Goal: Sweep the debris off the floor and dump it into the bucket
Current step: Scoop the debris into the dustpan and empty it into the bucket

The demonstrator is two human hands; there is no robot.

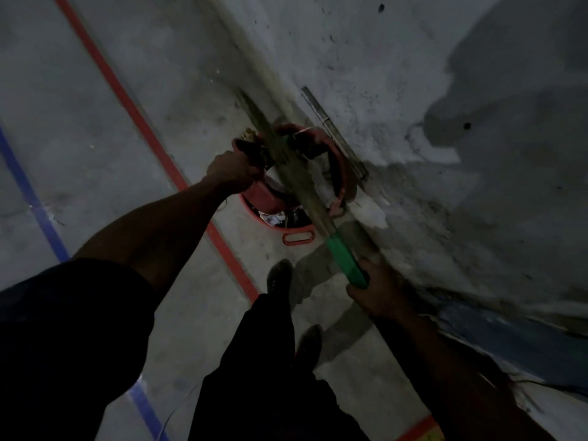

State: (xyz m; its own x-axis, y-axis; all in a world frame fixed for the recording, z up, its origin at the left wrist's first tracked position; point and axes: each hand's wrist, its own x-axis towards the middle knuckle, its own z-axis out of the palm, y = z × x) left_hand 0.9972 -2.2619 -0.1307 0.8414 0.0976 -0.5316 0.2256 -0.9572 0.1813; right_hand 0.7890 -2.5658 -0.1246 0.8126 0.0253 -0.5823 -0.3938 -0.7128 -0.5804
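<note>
Left hand (230,170) clamps a red plastic dustpan (264,195) tilted over the red round bucket (337,173); right hand (378,294) grips the green-handled straw broom (345,261), apparently brushing debris in.

Rough matt concrete floor (95,148), glossy red plastic bucket (339,173), straw-bristled broom (299,183).

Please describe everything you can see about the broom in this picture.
The broom has a green handle grip, likely plastic, and a long bundle of pale yellowish-brown straw-like bristles. It lies slanted, from the right hand, which grips the green end, up and left across the red bucket, with its tip near the base of the grey wall. The bristles look blurred. Whether they touch the bucket's rim cannot be told. The left hand is beside the bristles, holding something dark.
</note>
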